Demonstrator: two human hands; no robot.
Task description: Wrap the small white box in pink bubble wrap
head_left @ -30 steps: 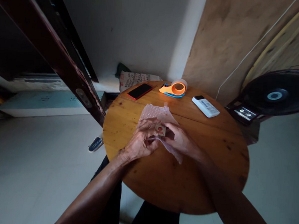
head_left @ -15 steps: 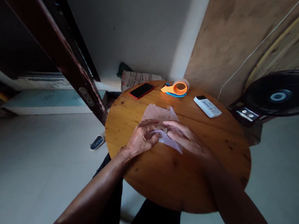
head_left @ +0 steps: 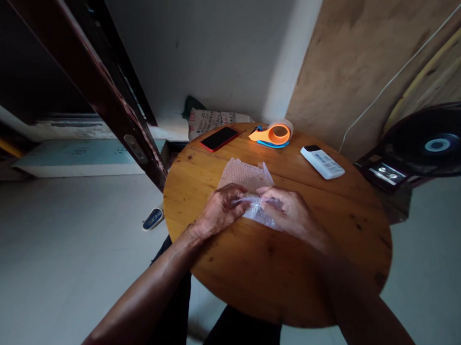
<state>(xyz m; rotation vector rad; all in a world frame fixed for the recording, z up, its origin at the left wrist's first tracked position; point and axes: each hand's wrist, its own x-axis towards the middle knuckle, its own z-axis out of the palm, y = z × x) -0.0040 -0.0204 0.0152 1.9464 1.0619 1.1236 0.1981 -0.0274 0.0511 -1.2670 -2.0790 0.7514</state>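
My left hand [head_left: 223, 208] and right hand [head_left: 292, 211] are both closed on the near part of a pale, pinkish sheet of clear plastic bubble wrap [head_left: 241, 172], each pinching its raised edge between thumb and fingers. The sheet lies near the middle of a round, varnished wooden table [head_left: 314, 269], right in front of me. As I judge it, the folding is only partly done: the near part is lifted and bunched between my fingertips, while the far part lies spread on the wood, not yet turned over. I cannot tell whether anything sits beneath the raised fold, since my fingers and the plastic cover that spot. I can make out no tape across the fold; the orange plastic tape dispenser with a blue strip [head_left: 264, 136] rests beyond the sheet, touched by neither hand. A red-edged black phone [head_left: 220, 139] and a white, rounded oblong device [head_left: 322, 163] lie apart on either side of it.
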